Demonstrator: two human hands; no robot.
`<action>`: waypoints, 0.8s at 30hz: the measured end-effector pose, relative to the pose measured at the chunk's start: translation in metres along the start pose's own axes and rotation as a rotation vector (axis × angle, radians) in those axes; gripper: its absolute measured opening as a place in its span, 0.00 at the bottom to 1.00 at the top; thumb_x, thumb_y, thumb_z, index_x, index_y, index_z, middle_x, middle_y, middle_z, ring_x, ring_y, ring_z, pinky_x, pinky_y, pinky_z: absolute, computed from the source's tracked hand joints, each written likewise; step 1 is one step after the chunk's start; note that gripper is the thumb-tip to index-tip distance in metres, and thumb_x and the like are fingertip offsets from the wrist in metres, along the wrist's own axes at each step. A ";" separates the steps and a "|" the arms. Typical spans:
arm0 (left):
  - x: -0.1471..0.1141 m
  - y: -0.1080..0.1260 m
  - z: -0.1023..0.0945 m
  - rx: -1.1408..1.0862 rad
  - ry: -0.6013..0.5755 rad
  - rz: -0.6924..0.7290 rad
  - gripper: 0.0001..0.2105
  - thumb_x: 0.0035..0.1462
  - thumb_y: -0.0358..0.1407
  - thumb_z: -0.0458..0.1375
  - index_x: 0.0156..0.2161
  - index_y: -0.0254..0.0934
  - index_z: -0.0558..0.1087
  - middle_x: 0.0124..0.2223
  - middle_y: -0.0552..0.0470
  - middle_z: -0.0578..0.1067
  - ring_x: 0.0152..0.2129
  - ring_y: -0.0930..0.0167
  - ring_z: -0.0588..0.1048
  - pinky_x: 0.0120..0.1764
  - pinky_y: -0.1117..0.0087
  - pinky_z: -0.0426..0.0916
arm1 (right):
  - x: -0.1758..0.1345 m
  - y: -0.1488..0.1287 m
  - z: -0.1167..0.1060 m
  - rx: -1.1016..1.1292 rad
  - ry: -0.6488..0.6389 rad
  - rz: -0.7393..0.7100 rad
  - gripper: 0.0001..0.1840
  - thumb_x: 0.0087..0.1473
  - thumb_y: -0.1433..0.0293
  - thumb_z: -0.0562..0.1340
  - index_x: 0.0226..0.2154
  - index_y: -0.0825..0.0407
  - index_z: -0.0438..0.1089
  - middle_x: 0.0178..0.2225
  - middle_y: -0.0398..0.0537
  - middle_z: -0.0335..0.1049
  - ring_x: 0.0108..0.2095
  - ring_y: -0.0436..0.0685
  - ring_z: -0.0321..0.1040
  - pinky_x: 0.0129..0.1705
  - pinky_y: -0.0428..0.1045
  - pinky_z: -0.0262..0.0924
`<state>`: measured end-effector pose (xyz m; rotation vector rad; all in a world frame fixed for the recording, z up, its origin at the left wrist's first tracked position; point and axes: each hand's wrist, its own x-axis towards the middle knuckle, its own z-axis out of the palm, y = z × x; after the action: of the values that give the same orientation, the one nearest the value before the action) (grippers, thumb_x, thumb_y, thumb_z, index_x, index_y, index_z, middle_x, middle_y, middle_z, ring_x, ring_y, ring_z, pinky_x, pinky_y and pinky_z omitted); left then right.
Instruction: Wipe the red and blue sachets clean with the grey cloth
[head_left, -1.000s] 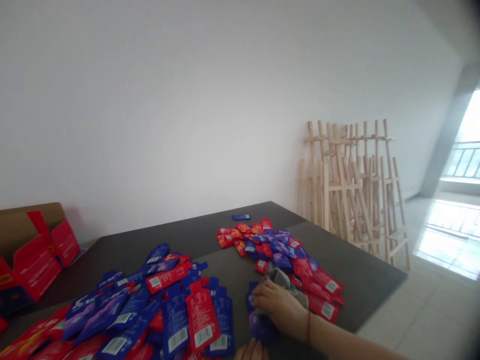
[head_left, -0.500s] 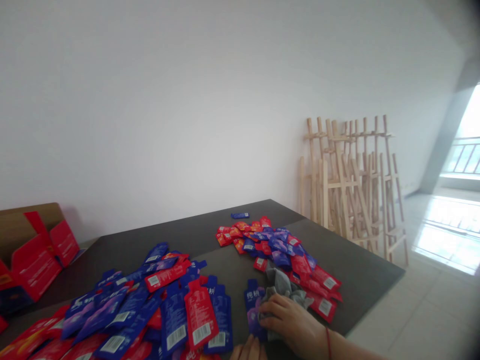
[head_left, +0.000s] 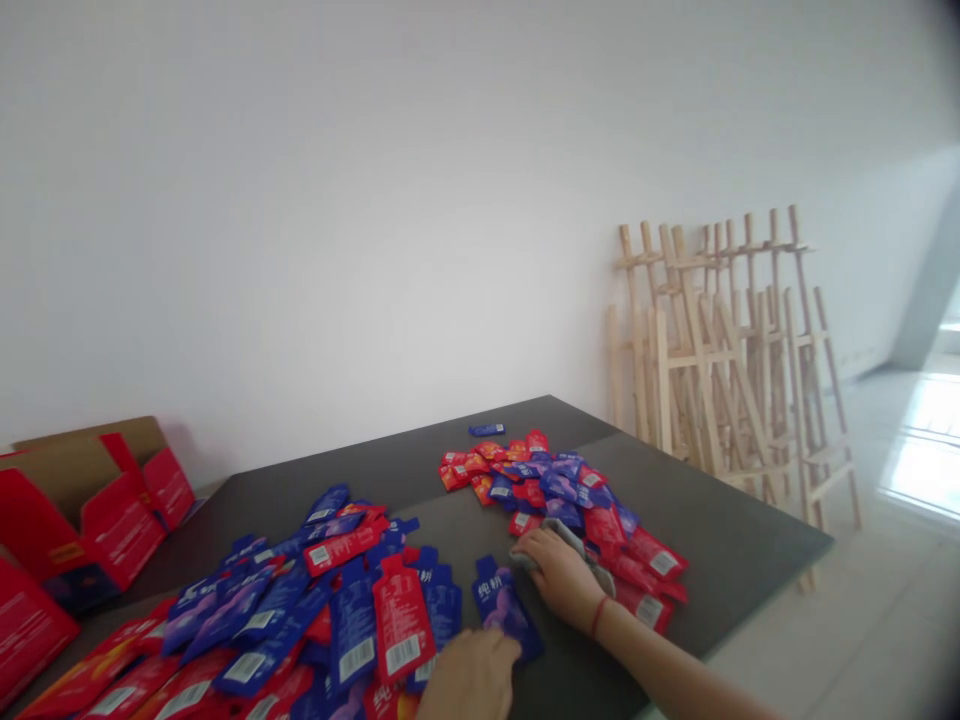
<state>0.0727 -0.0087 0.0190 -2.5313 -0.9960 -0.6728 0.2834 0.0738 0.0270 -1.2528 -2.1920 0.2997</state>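
Note:
My right hand (head_left: pixel 559 575) presses a crumpled grey cloth (head_left: pixel 589 560) to the dark tabletop, its fingers closed over the cloth. Left of it, a single blue pouch (head_left: pixel 504 600) with white lettering lies flat, slightly tilted. At the lower edge of this pouch is my left hand (head_left: pixel 474 672), fingers curled together against it; the fingertips are partly hidden. Behind the cloth spreads a pile of red and blue pouches (head_left: pixel 559 490). A larger heap of red and blue pouches (head_left: pixel 262 620) covers the table's left front, reaching close to my left hand.
Opened red cardboard boxes (head_left: pixel 120 520) stand at the left end of the dark table (head_left: pixel 720 500). One blue pouch (head_left: pixel 487 430) lies alone near the back edge. Wooden easels (head_left: pixel 697 360) lean against the white wall beyond the right edge.
My right hand has shifted up and away with the cloth, off the blue pouch. My left hand has come further in to that pouch, which now lies tilted. The view has turned slightly left.

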 end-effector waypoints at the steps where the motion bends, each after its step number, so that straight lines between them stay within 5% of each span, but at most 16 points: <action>1: 0.011 -0.007 -0.009 -0.046 -0.064 0.008 0.19 0.47 0.19 0.53 0.39 0.44 0.73 0.36 0.58 0.80 0.30 0.71 0.79 0.34 0.74 0.71 | 0.000 0.001 0.001 0.043 0.038 0.000 0.18 0.56 0.80 0.57 0.45 0.51 0.75 0.48 0.51 0.75 0.51 0.61 0.68 0.57 0.55 0.58; 5: 0.058 -0.027 -0.028 -0.099 -0.333 0.273 0.23 0.49 0.23 0.59 0.50 0.46 0.72 0.48 0.54 0.79 0.45 0.67 0.77 0.48 0.68 0.70 | -0.004 0.003 0.005 0.142 0.132 -0.015 0.19 0.55 0.81 0.57 0.46 0.51 0.75 0.49 0.52 0.75 0.52 0.60 0.68 0.56 0.53 0.59; 9: 0.094 -0.032 -0.026 0.000 -0.587 0.527 0.20 0.49 0.32 0.67 0.48 0.41 0.73 0.46 0.51 0.78 0.45 0.64 0.75 0.49 0.64 0.70 | -0.003 0.004 0.009 0.146 0.147 -0.033 0.15 0.58 0.79 0.58 0.44 0.51 0.75 0.46 0.52 0.76 0.49 0.61 0.69 0.54 0.54 0.61; 14: 0.116 -0.032 -0.035 0.075 -0.540 0.635 0.03 0.57 0.34 0.65 0.36 0.41 0.74 0.39 0.53 0.77 0.41 0.66 0.73 0.46 0.65 0.68 | 0.000 0.006 0.012 0.164 0.137 -0.064 0.10 0.59 0.76 0.60 0.41 0.52 0.75 0.43 0.51 0.76 0.45 0.61 0.69 0.52 0.54 0.62; 19: 0.081 -0.032 -0.041 0.025 -0.383 0.329 0.04 0.64 0.28 0.58 0.37 0.40 0.72 0.40 0.57 0.77 0.36 0.71 0.75 0.36 0.71 0.68 | -0.002 0.005 0.012 0.162 0.143 -0.076 0.16 0.54 0.81 0.59 0.43 0.51 0.75 0.45 0.50 0.75 0.48 0.61 0.68 0.54 0.54 0.61; 24: -0.001 -0.029 0.002 0.070 -0.183 0.183 0.12 0.62 0.23 0.53 0.44 0.41 0.74 0.43 0.56 0.81 0.35 0.71 0.79 0.35 0.74 0.71 | -0.003 0.003 0.010 0.108 0.110 -0.087 0.21 0.51 0.83 0.59 0.45 0.51 0.75 0.49 0.49 0.75 0.51 0.59 0.68 0.57 0.54 0.59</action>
<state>0.0526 0.0125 0.0205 -2.6163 -0.8142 -0.3538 0.2811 0.0740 0.0166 -1.0861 -2.1007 0.3026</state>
